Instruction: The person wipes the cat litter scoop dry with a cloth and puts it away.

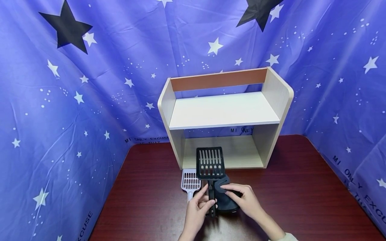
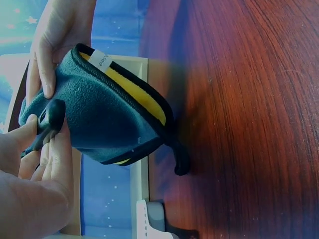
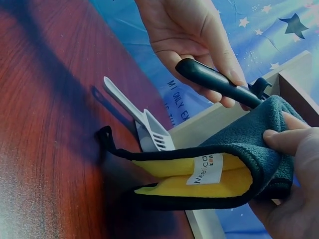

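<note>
My left hand (image 1: 197,209) pinches the handle of a black slotted litter scoop (image 1: 210,177), whose blade points up and away toward the shelf. In my right hand (image 1: 245,199), thumb and fingers grip a folded, dark teal fleece cloth (image 1: 224,201). The right wrist view shows its yellow underside, black edging, white label (image 3: 205,169) and a small black loop (image 3: 103,139). The cloth is close beside the scoop's handle and overlaps it in the left wrist view. Left of the black scoop, a pale litter scoop (image 1: 190,190) lies on the table, partly behind my left hand.
A pale wooden two-tier shelf (image 1: 224,110) stands at the back of the dark red wooden table (image 1: 144,201). Its front edge is just beyond the scoops. Blue curtain (image 1: 126,67) with stars hangs behind and on both sides.
</note>
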A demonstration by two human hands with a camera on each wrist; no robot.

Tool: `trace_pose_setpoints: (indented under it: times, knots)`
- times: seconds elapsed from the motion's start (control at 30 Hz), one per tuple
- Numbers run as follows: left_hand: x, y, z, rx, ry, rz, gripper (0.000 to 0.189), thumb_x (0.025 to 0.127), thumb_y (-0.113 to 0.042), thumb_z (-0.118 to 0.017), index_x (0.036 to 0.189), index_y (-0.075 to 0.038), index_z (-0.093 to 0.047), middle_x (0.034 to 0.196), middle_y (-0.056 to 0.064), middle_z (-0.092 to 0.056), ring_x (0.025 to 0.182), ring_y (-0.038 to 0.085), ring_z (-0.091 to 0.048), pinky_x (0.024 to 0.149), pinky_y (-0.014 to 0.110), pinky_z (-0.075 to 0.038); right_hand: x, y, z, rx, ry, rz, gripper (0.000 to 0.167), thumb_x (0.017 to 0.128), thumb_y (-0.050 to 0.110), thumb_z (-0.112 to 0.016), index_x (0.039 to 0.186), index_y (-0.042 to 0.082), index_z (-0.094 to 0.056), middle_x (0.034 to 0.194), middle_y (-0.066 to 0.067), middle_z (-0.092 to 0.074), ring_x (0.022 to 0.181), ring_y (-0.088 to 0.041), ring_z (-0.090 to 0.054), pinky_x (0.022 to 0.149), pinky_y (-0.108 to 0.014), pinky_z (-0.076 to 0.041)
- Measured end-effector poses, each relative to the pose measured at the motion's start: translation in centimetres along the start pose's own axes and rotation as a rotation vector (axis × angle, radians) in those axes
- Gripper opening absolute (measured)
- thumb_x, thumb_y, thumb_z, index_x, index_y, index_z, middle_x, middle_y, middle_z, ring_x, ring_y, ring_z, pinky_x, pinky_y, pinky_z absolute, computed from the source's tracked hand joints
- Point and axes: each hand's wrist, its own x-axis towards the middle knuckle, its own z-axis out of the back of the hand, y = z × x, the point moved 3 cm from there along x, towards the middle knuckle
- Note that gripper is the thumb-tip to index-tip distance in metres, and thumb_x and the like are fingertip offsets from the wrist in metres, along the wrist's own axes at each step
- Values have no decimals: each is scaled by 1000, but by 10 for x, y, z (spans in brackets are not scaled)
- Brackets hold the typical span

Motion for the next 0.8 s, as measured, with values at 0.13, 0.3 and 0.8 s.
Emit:
trace_pose_setpoints:
  times: [0.13, 0.3, 0.8]
  knots:
    - [1, 0, 1, 17, 6, -11, 59, 91, -10, -70, 145, -1, -48, 100, 25, -74, 81, 3, -72, 64, 13, -52, -2, -1, 2, -6, 3, -39, 27, 84, -2, -73, 106, 15, -77, 99, -7, -78, 97, 4, -68, 85, -7, -49]
    - [1, 1, 4, 14, 15, -7, 59, 93, -10, -68, 146, 1, -46, 101, 25, -74, 82, 4, -72, 64, 16, -54, -5, 2, 8, 10, -5, -100, 25, 86, 0, -72, 107, 13, -76, 103, -7, -78, 100, 5, -66, 87, -7, -49]
    - [-5, 5, 4, 18, 101, -58, 60, 91, -8, -70, 144, 3, -47, 99, 30, -71, 78, 15, -75, 69, 22, -60, 15, 2, 46, 7, -223, -282, 24, 90, 0, -69, 113, 3, -73, 103, 17, -72, 74, 3, -65, 62, -16, -54]
